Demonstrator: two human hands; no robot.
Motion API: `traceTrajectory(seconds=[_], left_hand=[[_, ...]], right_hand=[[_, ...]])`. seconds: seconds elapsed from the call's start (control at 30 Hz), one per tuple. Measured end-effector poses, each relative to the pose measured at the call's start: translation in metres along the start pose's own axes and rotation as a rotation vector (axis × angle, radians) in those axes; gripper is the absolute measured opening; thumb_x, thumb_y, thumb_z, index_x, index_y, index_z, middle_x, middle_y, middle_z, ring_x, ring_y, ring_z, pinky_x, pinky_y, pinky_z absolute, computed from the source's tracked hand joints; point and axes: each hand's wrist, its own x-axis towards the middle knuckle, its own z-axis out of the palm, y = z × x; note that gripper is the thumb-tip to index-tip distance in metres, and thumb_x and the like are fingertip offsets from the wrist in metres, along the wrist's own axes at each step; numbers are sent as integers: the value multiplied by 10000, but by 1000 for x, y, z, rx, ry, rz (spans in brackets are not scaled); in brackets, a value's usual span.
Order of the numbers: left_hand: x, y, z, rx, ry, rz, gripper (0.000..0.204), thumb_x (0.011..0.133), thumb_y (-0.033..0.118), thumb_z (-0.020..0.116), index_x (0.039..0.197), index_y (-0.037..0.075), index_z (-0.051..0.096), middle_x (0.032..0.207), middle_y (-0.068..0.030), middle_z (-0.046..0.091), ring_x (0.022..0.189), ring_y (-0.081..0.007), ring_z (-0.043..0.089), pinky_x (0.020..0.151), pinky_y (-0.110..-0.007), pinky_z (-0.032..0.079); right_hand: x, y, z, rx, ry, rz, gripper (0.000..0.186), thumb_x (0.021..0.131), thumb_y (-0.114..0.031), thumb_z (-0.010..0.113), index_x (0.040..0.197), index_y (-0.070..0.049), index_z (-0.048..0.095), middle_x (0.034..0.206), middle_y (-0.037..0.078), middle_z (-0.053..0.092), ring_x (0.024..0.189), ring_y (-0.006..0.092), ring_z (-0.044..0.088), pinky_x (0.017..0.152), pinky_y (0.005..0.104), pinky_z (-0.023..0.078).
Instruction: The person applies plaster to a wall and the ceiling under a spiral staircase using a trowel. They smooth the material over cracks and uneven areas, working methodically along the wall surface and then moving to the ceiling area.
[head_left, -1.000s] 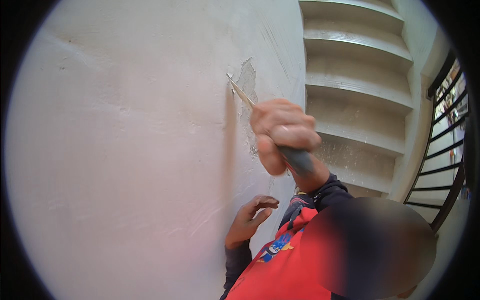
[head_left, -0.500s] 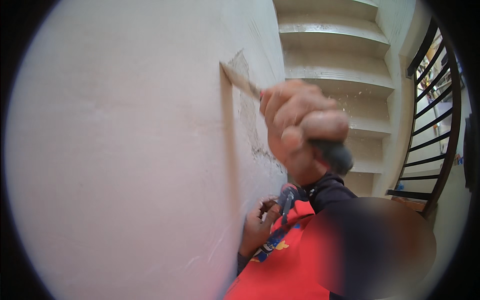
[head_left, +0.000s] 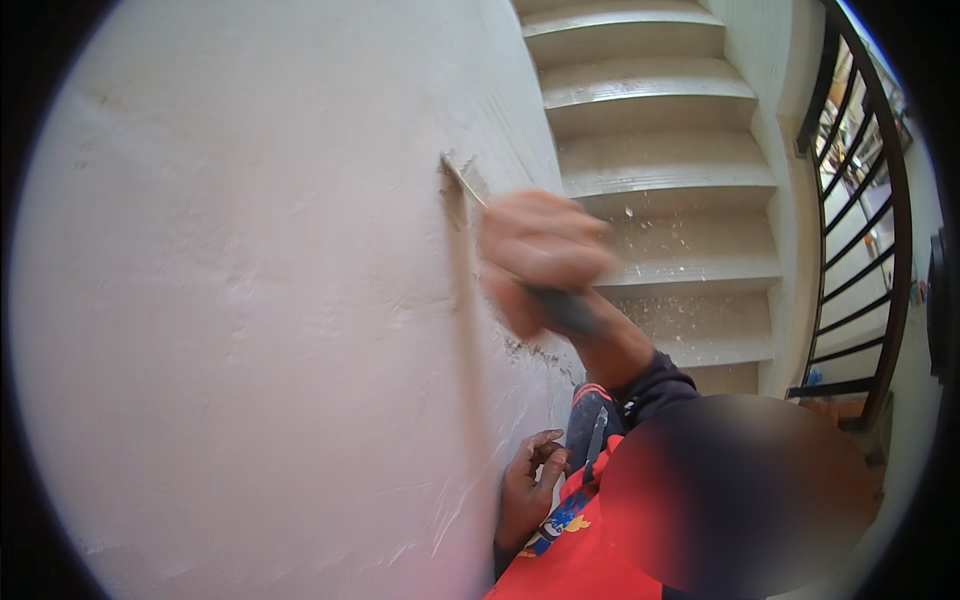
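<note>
My right fingers (head_left: 545,240) clench dark-handled thin metal scraper (head_left: 570,312), tip at pale plastered wall (head_left: 250,350); left fingers (head_left: 522,465) loosely curled, seemingly empty. Steep angle could gouge wall; slip could skin knuckles.

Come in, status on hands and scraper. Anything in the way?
Right hand: gripping dark-handled, thin metal-bladed scraper, tip at white plaster wall. Left hand: near wall, half-curled, nothing visible in it. Right hand hides part of chipped grey patch.
</note>
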Motion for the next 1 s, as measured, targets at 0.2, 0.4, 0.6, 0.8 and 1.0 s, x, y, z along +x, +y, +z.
traceTrajectory(seconds=[0.2,0.4,0.6,0.8,1.0], left_hand=[[0,-19,-3,0,-2,-55,252,917,75,519,1143,-36,506,905,-81,590,838,-145,571,796,-279,456],[11,-9,5,-4,8,-93,251,918,72,517,1141,-41,503,939,-86,589,864,-156,564,820,-275,439],[13,-1,5,4,-6,-94,246,923,61,502,1149,-34,502,937,-80,585,872,-155,557,833,-283,434],[10,-13,3,24,-25,-53,243,926,75,504,1145,-30,503,922,-83,587,871,-149,557,830,-280,435],[2,-20,-1,-43,1,-96,235,927,64,493,1145,-25,503,924,-84,593,868,-149,556,827,-279,433]], right_hand=[[8,-27,3,192,118,43,318,732,114,498,535,-67,327,517,46,405,399,156,424,366,289,346],[-8,-16,-11,111,128,214,118,766,76,525,723,-4,449,581,67,478,419,152,420,383,294,369],[-19,-10,-2,-11,-12,98,207,652,94,616,633,-50,469,545,29,438,420,166,435,360,282,331],[-8,-22,9,192,33,-29,207,651,82,632,637,-74,497,527,-1,455,406,145,439,354,260,320],[2,-19,5,180,109,51,210,604,100,605,586,-61,471,502,41,456,382,158,431,348,279,335]])
